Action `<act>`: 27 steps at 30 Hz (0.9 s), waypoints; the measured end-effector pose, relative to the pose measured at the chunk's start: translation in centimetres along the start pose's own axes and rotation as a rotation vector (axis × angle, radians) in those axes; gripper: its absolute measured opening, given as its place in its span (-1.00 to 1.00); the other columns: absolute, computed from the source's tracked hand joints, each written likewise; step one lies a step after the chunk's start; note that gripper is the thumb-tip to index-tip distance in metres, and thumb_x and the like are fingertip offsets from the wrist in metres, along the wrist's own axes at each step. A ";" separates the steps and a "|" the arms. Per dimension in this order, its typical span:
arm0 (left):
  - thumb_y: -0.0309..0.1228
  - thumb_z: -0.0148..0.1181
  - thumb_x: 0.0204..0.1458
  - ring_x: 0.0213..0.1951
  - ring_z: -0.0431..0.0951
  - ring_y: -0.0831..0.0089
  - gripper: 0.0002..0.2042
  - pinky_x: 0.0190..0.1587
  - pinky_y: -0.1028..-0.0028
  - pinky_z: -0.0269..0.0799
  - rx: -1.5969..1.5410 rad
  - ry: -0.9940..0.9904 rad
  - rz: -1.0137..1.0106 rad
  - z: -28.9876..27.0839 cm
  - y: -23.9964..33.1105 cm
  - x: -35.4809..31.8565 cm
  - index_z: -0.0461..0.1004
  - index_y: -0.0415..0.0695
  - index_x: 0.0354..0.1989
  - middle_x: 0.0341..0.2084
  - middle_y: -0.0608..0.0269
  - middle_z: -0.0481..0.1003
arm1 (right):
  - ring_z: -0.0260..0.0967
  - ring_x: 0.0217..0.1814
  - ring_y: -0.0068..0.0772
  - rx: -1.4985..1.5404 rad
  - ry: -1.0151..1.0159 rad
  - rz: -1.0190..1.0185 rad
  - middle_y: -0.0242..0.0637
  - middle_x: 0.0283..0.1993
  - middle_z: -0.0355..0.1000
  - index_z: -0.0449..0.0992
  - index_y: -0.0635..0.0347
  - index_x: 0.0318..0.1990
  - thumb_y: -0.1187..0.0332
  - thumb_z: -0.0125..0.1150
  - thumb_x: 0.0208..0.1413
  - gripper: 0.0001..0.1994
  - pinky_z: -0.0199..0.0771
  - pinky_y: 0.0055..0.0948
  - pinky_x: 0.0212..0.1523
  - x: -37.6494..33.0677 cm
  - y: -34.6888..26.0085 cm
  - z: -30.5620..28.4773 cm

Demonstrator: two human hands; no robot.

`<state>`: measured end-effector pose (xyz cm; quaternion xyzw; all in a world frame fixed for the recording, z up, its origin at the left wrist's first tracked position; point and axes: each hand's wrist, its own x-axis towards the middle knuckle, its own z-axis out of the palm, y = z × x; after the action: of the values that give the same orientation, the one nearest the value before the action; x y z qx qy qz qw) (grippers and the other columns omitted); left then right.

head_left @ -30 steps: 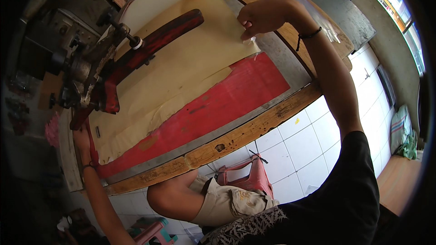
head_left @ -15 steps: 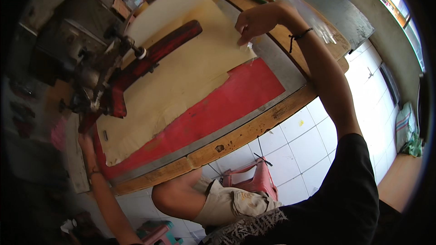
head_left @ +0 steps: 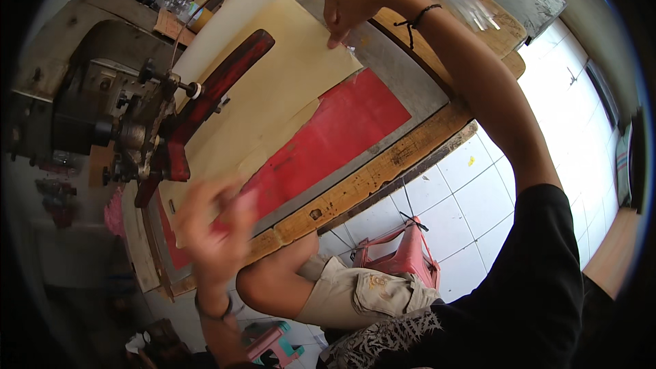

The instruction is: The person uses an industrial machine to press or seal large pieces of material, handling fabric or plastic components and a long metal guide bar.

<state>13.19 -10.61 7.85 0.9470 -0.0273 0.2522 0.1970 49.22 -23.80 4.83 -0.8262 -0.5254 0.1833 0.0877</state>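
A pale tan, leather-like sheet (head_left: pixel 273 85) with an uneven near edge lies across a red sheet (head_left: pixel 362 113) on the bench. Its far part rises in a lighter curve. My right hand (head_left: pixel 352 10) is closed at the sheet's far right edge, thumb against it. My left hand (head_left: pixel 215 222) is smeared by motion above the near left corner of the sheets. Its fingers are too blurred to show whether it holds anything. A red-painted machine arm (head_left: pixel 222 82) reaches over the tan sheet, between the two hands and toward the left.
Dark machine parts with knobs (head_left: pixel 140 126) stand at the left. The bench has a worn wooden front edge (head_left: pixel 355 188). A plastic bottle (head_left: pixel 174 1) and clutter sit at the far left. Beyond my right hand lie clear plastic strips (head_left: pixel 471 10). Below is a pink stool (head_left: pixel 403 256).
My left hand has come up from the bench's left side to over the near corner. My right hand stays on the sheet's edge. The whole view has shifted somewhat.
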 end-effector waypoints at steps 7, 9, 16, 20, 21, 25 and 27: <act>-0.34 0.26 0.06 -0.37 0.53 0.28 -0.64 -0.22 0.37 0.46 0.068 -0.222 0.044 10.8 -2.5 12.5 0.50 -0.33 -0.03 -0.31 0.01 0.50 | 0.49 -0.29 -0.31 0.036 0.154 -0.229 -0.22 -0.31 0.57 0.62 0.22 -0.24 0.05 0.30 0.03 -0.62 0.46 -0.34 -0.24 3.2 -0.5 0.4; -0.30 0.26 0.06 -0.36 0.53 0.28 -0.61 -0.21 0.36 0.45 0.129 -0.201 0.113 12.4 -3.8 13.9 0.50 -0.33 -0.01 -0.30 0.01 0.49 | 0.52 -0.24 -0.24 -0.044 0.163 -0.222 -0.16 -0.26 0.57 0.62 0.22 -0.22 0.11 0.19 0.08 -0.66 0.49 -0.31 -0.19 3.5 -0.5 0.2; -0.25 0.26 0.06 -0.19 0.51 0.14 -0.52 -0.07 0.29 0.43 -0.013 -0.304 0.006 12.2 -3.7 13.8 0.42 -0.29 0.10 -0.18 -0.03 0.45 | 0.50 -0.28 -0.25 -0.125 0.209 -0.157 -0.22 -0.30 0.56 0.62 0.19 -0.23 0.06 0.17 0.14 -0.65 0.45 -0.30 -0.26 2.6 -0.7 0.3; -0.16 0.29 0.04 0.02 0.43 0.02 -0.35 0.10 0.25 0.36 0.138 -0.411 0.085 9.9 0.6 10.8 0.27 -0.34 0.20 0.02 -0.08 0.35 | 0.47 -0.34 -0.28 -0.104 0.212 -0.138 -0.24 -0.34 0.55 0.60 0.21 -0.25 0.02 0.16 0.16 -0.62 0.43 -0.31 -0.30 2.7 0.1 0.6; -0.13 0.30 0.03 0.07 0.40 -0.01 -0.31 0.13 0.24 0.33 0.177 -0.468 0.094 9.8 1.3 10.1 0.23 -0.36 0.22 0.07 -0.09 0.31 | 0.45 -0.35 -0.29 -0.106 0.217 -0.133 -0.24 -0.34 0.55 0.60 0.21 -0.25 0.01 0.16 0.16 -0.61 0.43 -0.31 -0.30 2.7 0.4 0.8; -0.13 0.31 0.01 0.14 0.34 -0.05 -0.29 0.18 0.22 0.29 0.114 -0.527 0.050 9.1 1.5 8.9 0.23 -0.38 0.21 0.10 -0.12 0.26 | 0.45 -0.34 -0.31 -0.083 0.230 -0.143 -0.24 -0.35 0.54 0.58 0.24 -0.27 -0.02 0.17 0.15 -0.57 0.42 -0.32 -0.28 2.4 -0.4 0.4; -0.20 0.30 0.02 0.07 0.39 -0.06 -0.40 0.12 0.21 0.34 0.076 -0.463 0.057 9.4 1.0 9.0 0.29 -0.36 0.13 0.02 -0.12 0.32 | 0.45 -0.34 -0.31 0.002 0.247 -0.162 -0.25 -0.35 0.54 0.58 0.24 -0.28 -0.03 0.17 0.15 -0.57 0.42 -0.32 -0.28 2.6 0.6 0.9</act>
<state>25.25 -14.75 5.08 0.9852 -0.0888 0.0344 0.1426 50.36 -21.73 3.22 -0.7974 -0.5753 0.0729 0.1669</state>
